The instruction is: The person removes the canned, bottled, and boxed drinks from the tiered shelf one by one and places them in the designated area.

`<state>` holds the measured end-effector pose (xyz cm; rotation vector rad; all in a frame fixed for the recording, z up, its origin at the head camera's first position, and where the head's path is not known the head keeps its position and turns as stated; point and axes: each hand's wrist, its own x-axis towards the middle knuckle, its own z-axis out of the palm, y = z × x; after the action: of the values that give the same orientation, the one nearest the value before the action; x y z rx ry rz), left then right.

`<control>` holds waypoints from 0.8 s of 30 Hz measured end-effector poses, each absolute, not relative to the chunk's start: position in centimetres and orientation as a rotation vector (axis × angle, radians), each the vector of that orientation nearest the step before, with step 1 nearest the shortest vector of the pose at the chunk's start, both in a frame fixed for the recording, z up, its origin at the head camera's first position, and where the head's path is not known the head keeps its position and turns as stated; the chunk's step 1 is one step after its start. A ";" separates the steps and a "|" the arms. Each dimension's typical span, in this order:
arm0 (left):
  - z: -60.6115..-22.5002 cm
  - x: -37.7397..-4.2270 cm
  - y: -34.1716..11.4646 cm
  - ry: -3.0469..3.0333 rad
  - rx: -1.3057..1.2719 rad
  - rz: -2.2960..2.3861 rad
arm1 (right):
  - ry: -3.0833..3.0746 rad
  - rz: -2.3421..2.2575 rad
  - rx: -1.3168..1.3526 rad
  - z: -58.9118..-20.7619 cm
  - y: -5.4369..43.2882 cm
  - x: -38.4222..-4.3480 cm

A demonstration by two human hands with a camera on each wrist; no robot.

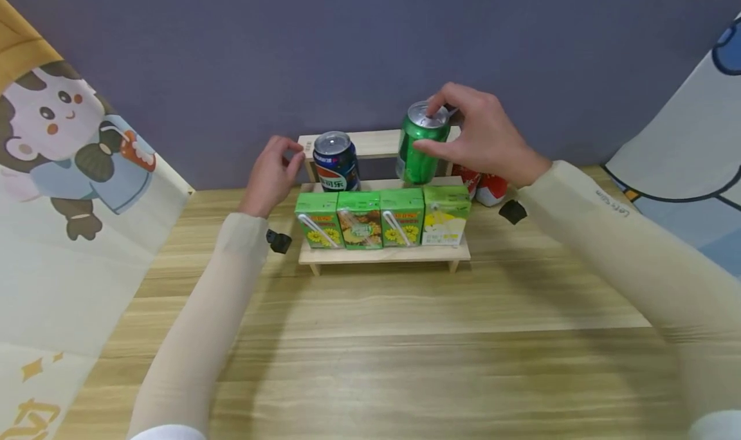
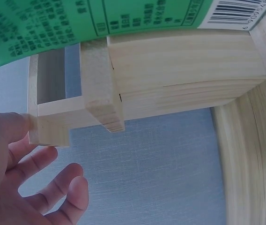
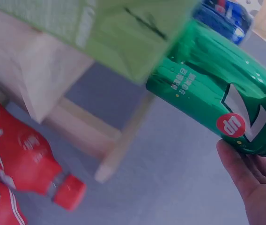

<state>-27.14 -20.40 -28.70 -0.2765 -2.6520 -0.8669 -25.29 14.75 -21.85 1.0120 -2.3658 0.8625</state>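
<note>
My right hand point(image 1: 483, 128) grips a green 7UP can point(image 1: 425, 147) near its top and holds it upright over the right part of a stepped wooden shelf point(image 1: 382, 255). In the right wrist view the green can point(image 3: 203, 89) shows its red "up" logo. My left hand point(image 1: 272, 176) is at the shelf's left end, fingers loosely bent; in the left wrist view a fingertip is right at the wooden end piece point(image 2: 48, 131). A dark blue Pepsi can point(image 1: 336, 166) stands on the tier behind the drink cartons, close to the left hand.
Several green drink cartons point(image 1: 359, 221) with straws line the front tier. Red bottles point(image 1: 491, 188) lie beside the shelf's right end; one red bottle point(image 3: 27, 150) has a red cap. The shelf stands on a wood-grain table point(image 1: 382, 350) against a blue-grey wall point(image 1: 347, 54).
</note>
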 end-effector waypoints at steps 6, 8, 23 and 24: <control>-28.8 -27.2 -20.5 -2.661 -0.260 -0.882 | -2.365 0.842 0.852 -20.3 16.7 -24.6; -28.8 -27.2 -20.5 -2.664 -0.261 -0.887 | -2.367 0.846 0.794 -20.2 17.7 -24.5; -28.9 -27.0 -20.7 -2.670 -0.262 -0.903 | -2.358 0.828 0.669 -22.9 24.0 -23.8; -28.8 -27.0 -20.7 -2.668 -0.262 -0.906 | -2.363 0.816 0.678 -23.3 24.4 -23.8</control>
<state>-27.04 -20.68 -28.85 -0.2616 -2.6682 -0.9059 -23.79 24.39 -23.27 0.6778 -2.3626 0.8159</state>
